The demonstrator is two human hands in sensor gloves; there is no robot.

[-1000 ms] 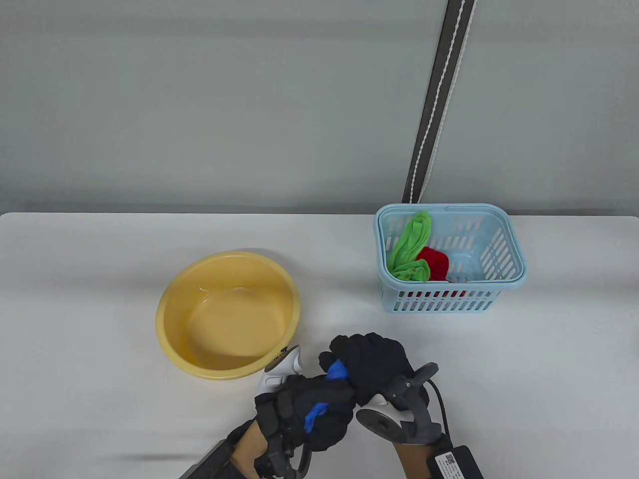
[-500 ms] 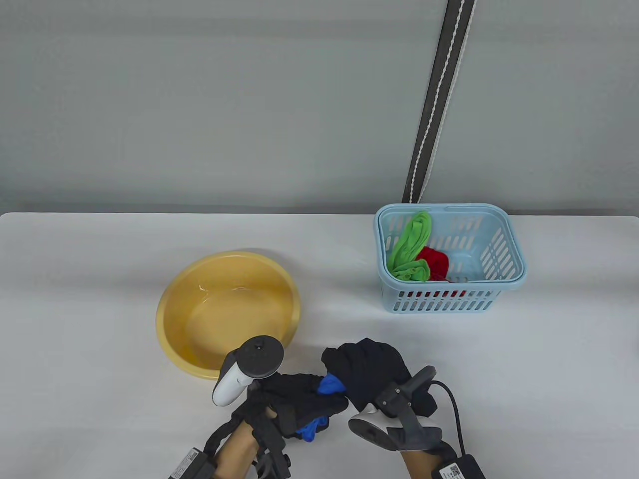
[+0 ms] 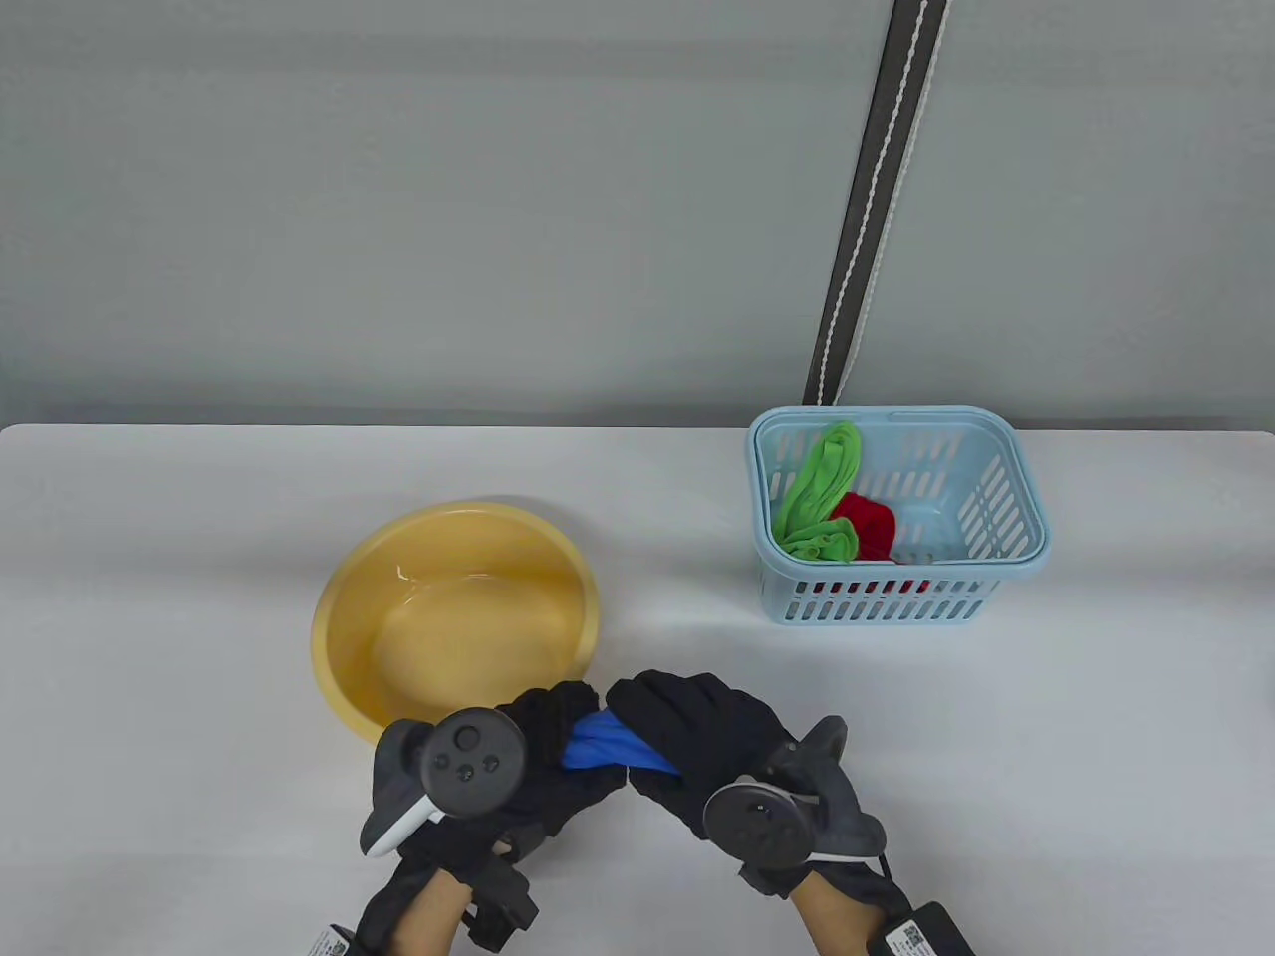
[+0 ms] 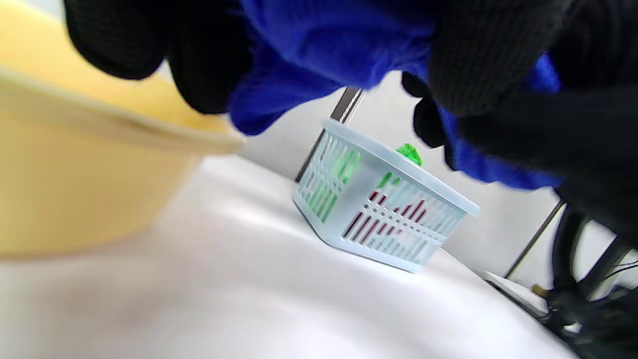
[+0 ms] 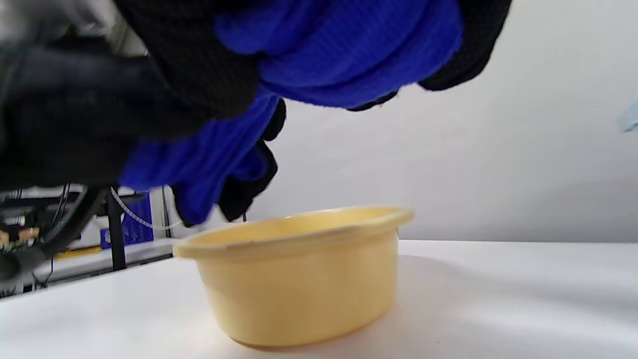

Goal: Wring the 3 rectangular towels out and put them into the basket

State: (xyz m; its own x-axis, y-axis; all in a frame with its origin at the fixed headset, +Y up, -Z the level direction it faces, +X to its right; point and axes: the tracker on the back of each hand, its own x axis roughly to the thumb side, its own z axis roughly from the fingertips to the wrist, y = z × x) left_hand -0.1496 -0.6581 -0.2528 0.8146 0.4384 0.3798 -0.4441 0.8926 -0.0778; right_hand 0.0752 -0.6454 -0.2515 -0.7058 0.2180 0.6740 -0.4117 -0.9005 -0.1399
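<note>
We gripped the blue towel (image 3: 603,745) with both hands, the left hand (image 3: 538,772) and the right hand (image 3: 697,747) each curled tightly round one end, the cloth twisted into a rope between them. We held it above the desk (image 3: 149,558), just beside the near rim of the yellow basin (image 3: 339,597). The light blue basket (image 3: 1026,528) stood well apart to the right, with a green towel (image 3: 817,488) and a red towel (image 3: 872,523) lying inside it.
</note>
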